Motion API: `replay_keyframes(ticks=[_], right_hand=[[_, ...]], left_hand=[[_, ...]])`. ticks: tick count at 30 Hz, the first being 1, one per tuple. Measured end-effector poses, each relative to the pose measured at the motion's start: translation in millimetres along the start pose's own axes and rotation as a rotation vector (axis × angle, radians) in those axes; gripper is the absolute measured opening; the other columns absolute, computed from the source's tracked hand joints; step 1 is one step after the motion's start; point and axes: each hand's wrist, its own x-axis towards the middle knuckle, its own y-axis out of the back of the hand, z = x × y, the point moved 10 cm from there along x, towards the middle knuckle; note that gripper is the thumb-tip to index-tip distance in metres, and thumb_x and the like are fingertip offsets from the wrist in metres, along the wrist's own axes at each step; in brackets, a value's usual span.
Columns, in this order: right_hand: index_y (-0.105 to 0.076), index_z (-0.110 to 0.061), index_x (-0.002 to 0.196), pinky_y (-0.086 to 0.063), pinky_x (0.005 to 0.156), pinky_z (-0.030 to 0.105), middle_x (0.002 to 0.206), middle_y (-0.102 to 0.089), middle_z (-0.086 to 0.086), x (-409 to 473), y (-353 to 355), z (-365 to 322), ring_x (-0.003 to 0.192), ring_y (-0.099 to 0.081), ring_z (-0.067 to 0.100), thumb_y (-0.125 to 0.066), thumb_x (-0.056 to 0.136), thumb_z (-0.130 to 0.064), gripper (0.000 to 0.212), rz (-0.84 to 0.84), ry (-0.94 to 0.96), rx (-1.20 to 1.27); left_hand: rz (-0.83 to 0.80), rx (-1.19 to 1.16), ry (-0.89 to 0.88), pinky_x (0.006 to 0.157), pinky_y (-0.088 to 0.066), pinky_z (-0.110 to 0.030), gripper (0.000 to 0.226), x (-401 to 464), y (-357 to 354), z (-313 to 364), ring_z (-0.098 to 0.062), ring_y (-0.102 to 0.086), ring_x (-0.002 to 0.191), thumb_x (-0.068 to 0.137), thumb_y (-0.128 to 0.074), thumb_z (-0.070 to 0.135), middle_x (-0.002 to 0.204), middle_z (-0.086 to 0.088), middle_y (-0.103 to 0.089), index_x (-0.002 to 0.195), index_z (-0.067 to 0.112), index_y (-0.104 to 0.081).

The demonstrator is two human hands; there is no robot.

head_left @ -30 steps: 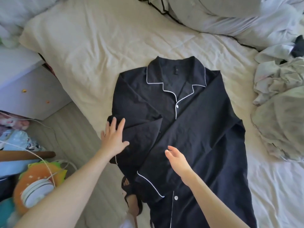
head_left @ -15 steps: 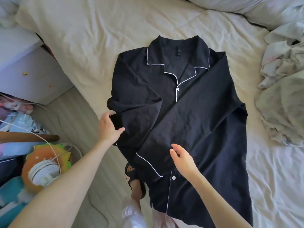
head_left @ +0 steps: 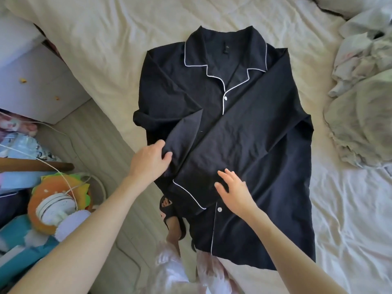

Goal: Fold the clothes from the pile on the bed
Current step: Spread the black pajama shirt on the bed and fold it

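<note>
Risk: the shirt [head_left: 244, 145] lies face up across the near edge of the bed [head_left: 106, 49], collar at 12 o'clock, hem at 6 o'clock hanging partly off the mattress over the floor [head_left: 91, 145]. The overhang could, I judge, drag the whole garment toward me once I lift more cloth, spoiling the alignment. The fabric looks thin and slippery, so the fold I am drawing in from 9 o'clock may slide out crooked or trap a crease beneath it. The sleeve cuff [head_left: 188, 196], white-piped, lies diagonally over the front; if I shift my lower palm, it may slip off the panel.

Hands: my left hand [head_left: 150, 160], at 9 o'clock of the shirt, has thumb and fingers curled around a raised fold of the left side panel, pinching it clear of the bed. My right hand [head_left: 233, 189] lies at about 7 o'clock of the shirt's centre, fingers straight and slightly spread, palm down on the folded sleeve just above the cuff, pressing but gripping nothing.

Remaining work: the pile [head_left: 364, 102] of pale clothes sits at 3 o'clock on the bed, well apart from the shirt, unfolded.
</note>
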Motion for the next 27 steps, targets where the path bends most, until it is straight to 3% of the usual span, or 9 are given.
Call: replay_keyframes(ticks=[2, 4, 7, 10, 13, 18, 21, 25, 27], right_hand=[[-0.051, -0.023, 0.132, -0.038, 0.102, 0.028, 0.13, -0.055, -0.009, -14, 8, 15, 0.129, -0.046, 0.016, -0.046, 0.098, -0.038, 0.038, -0.008, -0.184, 0.64], [-0.053, -0.026, 0.124, -0.049, 0.089, 0.031, 0.117, -0.065, -0.005, -34, 3, 30, 0.113, -0.06, 0.017, -0.04, 0.096, -0.05, 0.038, -0.075, -0.359, 1.227], [-0.05, -0.022, 0.129, -0.052, 0.086, 0.038, 0.118, -0.066, 0.004, -55, 10, 70, 0.108, -0.063, 0.02, -0.035, 0.091, -0.063, 0.057, 0.037, -0.45, 1.593], [-0.043, -0.022, 0.138, -0.043, 0.092, 0.039, 0.121, -0.062, -0.002, -58, 10, 98, 0.108, -0.059, 0.015, -0.038, 0.086, -0.069, 0.07, 0.072, -0.51, 1.495], [-0.053, -0.025, 0.123, -0.044, 0.089, 0.038, 0.118, -0.061, -0.007, -51, 4, 104, 0.104, -0.056, 0.013, -0.05, 0.084, -0.065, 0.056, 0.052, -0.594, 1.288], [-0.058, -0.013, 0.115, -0.051, 0.088, 0.038, 0.098, -0.057, -0.002, -38, 6, 117, 0.092, -0.056, 0.017, -0.068, 0.084, -0.027, 0.035, 0.141, -0.577, 0.754], [-0.063, -0.014, 0.085, -0.051, 0.077, 0.035, 0.079, -0.058, 0.0, -47, 12, 124, 0.079, -0.058, 0.017, -0.066, 0.086, -0.017, 0.004, 0.199, -0.531, 0.925], [-0.067, -0.024, 0.073, -0.051, 0.065, 0.028, 0.063, -0.06, -0.012, -73, 53, 149, 0.068, -0.06, 0.01, -0.069, 0.083, -0.016, 0.013, 0.419, -0.429, 1.157], [-0.067, -0.028, 0.076, -0.049, 0.07, 0.031, 0.069, -0.059, -0.012, -83, 71, 171, 0.072, -0.056, 0.011, -0.068, 0.083, -0.018, 0.012, 0.532, -0.461, 1.117]], left_hand=[[-0.017, -0.175, -0.044, 0.061, -0.044, -0.025, 0.019, -17, 2, 43, -0.02, -0.058, 0.076, 0.093, -0.051, 0.037, 0.078, 0.004, -0.057, 0.094, 0.019, -0.049], [-0.151, -0.292, -0.187, 0.092, -0.046, -0.039, 0.034, -32, -17, 102, -0.019, -0.057, 0.104, 0.093, -0.05, 0.04, 0.105, 0.0, -0.063, 0.121, 0.021, -0.055], [-0.438, -0.376, -0.402, 0.115, -0.016, -0.03, 0.049, -57, -65, 177, -0.009, -0.034, 0.131, 0.098, -0.044, 0.034, 0.127, 0.004, -0.055, 0.144, 0.024, -0.035], [-0.348, -0.509, -0.406, 0.107, -0.013, -0.007, 0.055, -61, -78, 181, 0.0, -0.02, 0.136, 0.098, -0.046, 0.027, 0.149, 0.009, -0.033, 0.148, 0.026, -0.024], [-0.24, -0.397, -0.23, 0.113, -0.026, -0.029, 0.055, -61, -102, 134, -0.01, -0.023, 0.14, 0.096, -0.05, 0.022, 0.151, 0.004, -0.031, 0.146, 0.022, -0.029], [-0.473, -0.09, -0.118, 0.112, -0.025, -0.04, 0.06, -99, -160, 85, -0.022, -0.009, 0.145, 0.093, -0.055, 0.025, 0.158, 0.001, -0.011, 0.147, 0.022, -0.027], [-0.438, -0.029, -0.21, 0.115, -0.018, -0.043, 0.066, -117, -163, 100, -0.025, 0.001, 0.146, 0.092, -0.056, 0.027, 0.159, 0.001, 0.0, 0.149, 0.026, -0.021], [-0.355, 0.007, -0.358, 0.117, -0.006, -0.043, 0.069, -130, -159, 139, -0.025, 0.011, 0.145, 0.093, -0.054, 0.03, 0.159, 0.001, 0.01, 0.15, 0.029, -0.014], [-0.386, 0.002, -0.38, 0.117, -0.005, -0.041, 0.066, -133, -167, 153, -0.024, 0.01, 0.145, 0.095, -0.05, 0.029, 0.159, 0.002, 0.008, 0.15, 0.029, -0.014]])
